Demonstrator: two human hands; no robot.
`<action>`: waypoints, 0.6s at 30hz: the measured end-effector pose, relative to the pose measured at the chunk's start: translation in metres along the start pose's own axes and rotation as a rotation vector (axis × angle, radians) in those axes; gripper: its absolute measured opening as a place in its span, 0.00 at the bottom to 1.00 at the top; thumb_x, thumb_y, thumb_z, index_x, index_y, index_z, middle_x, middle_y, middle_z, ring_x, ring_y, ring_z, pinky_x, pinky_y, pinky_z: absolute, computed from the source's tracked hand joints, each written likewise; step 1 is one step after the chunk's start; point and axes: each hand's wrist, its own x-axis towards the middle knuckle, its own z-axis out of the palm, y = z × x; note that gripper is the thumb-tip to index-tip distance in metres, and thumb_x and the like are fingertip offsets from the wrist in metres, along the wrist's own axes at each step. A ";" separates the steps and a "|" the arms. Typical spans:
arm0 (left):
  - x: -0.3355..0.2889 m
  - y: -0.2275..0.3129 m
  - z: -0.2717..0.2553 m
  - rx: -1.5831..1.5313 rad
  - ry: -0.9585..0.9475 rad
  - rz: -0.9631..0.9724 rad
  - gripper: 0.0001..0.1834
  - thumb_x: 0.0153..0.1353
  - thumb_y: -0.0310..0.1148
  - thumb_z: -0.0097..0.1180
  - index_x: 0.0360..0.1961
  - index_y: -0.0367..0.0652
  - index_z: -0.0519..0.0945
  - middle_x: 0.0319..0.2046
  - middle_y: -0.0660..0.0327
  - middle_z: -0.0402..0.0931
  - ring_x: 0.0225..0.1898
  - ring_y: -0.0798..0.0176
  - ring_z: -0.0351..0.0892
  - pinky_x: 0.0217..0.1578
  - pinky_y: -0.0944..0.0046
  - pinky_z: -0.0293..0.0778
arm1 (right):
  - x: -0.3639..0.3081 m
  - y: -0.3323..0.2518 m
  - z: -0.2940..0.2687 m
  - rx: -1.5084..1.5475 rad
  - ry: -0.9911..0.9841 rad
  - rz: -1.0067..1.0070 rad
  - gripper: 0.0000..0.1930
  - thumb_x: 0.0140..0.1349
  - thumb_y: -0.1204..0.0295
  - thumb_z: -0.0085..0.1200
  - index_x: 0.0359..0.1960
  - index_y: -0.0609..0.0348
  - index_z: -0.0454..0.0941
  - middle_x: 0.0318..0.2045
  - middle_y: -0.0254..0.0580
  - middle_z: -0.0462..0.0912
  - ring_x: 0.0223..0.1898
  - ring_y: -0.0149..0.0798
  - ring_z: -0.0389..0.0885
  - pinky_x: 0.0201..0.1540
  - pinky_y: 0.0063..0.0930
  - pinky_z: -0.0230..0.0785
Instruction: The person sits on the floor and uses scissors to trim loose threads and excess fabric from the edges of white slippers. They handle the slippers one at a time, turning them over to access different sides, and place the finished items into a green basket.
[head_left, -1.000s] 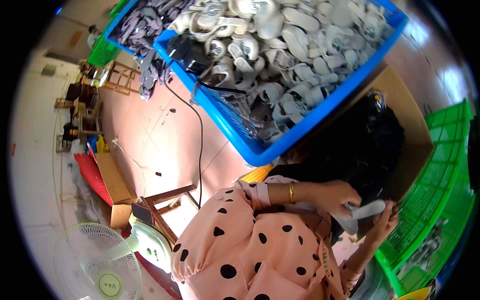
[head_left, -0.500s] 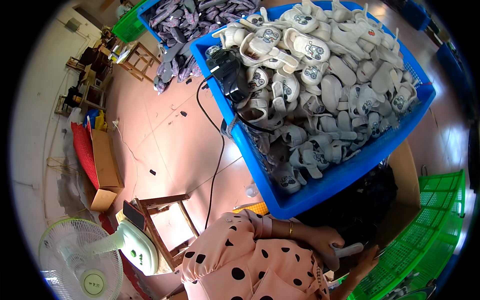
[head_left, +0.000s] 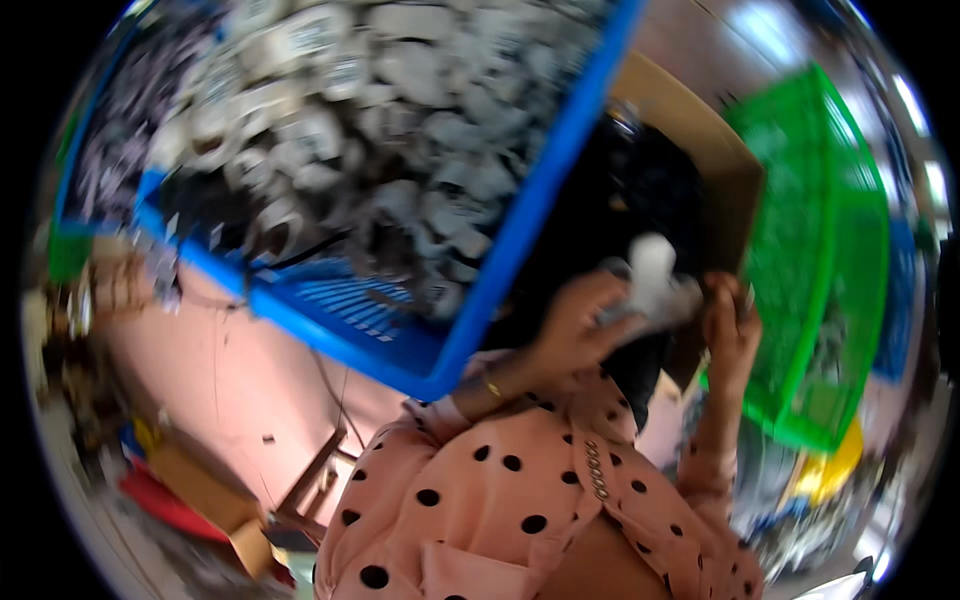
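My left hand (head_left: 585, 318), with a gold bracelet at the wrist, is closed around a small pale shoe (head_left: 652, 272). Motion blurs the shoe, so its details do not show. My right hand (head_left: 731, 325) is just right of the shoe, its fingers curled together; whatever they pinch is too blurred to make out. Both hands are over an open cardboard box (head_left: 735, 160) with black material (head_left: 655, 185) inside. Left of them, a big blue basket (head_left: 440, 360) is heaped with small off-white shoes (head_left: 410, 70).
A black device (head_left: 210, 205) with a cable hangs at the basket's edge. Green plastic crates (head_left: 810, 260) stand on the right, close to my right arm. A wooden stool (head_left: 310, 480) and a cardboard carton (head_left: 200, 490) are at lower left. Another basket of purplish shoes (head_left: 135, 130) lies beyond.
My view has swung to the right, so the basket appears farther left. The shoe in my left hand is now raised between both hands, and my right hand's fingers have curled.
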 end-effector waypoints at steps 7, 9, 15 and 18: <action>0.026 0.014 0.023 0.045 -0.022 0.039 0.11 0.53 0.24 0.67 0.38 0.38 0.81 0.30 0.60 0.75 0.28 0.67 0.72 0.27 0.66 0.67 | 0.002 -0.016 -0.023 0.143 -0.122 -0.148 0.14 0.68 0.72 0.53 0.52 0.66 0.75 0.23 0.28 0.73 0.21 0.18 0.66 0.27 0.13 0.59; 0.024 0.015 0.030 0.159 -0.047 0.073 0.11 0.52 0.24 0.67 0.38 0.39 0.81 0.30 0.60 0.75 0.28 0.64 0.73 0.27 0.65 0.67 | -0.002 -0.018 -0.025 0.195 -0.140 -0.185 0.16 0.68 0.71 0.54 0.53 0.67 0.74 0.24 0.29 0.75 0.22 0.18 0.67 0.28 0.13 0.61; 0.029 0.021 0.058 0.707 -0.010 0.562 0.13 0.48 0.25 0.67 0.38 0.42 0.84 0.31 0.65 0.76 0.31 0.60 0.75 0.30 0.62 0.67 | -0.015 0.001 -0.042 0.269 -0.048 -0.273 0.23 0.60 0.59 0.64 0.46 0.65 0.73 0.28 0.33 0.78 0.26 0.20 0.69 0.29 0.15 0.64; 0.030 0.020 0.071 0.963 0.061 0.730 0.13 0.50 0.27 0.66 0.39 0.45 0.85 0.31 0.67 0.76 0.29 0.64 0.75 0.32 0.64 0.65 | -0.023 0.021 -0.042 0.122 0.123 -0.396 0.21 0.55 0.64 0.69 0.41 0.64 0.74 0.26 0.31 0.78 0.27 0.19 0.69 0.29 0.15 0.64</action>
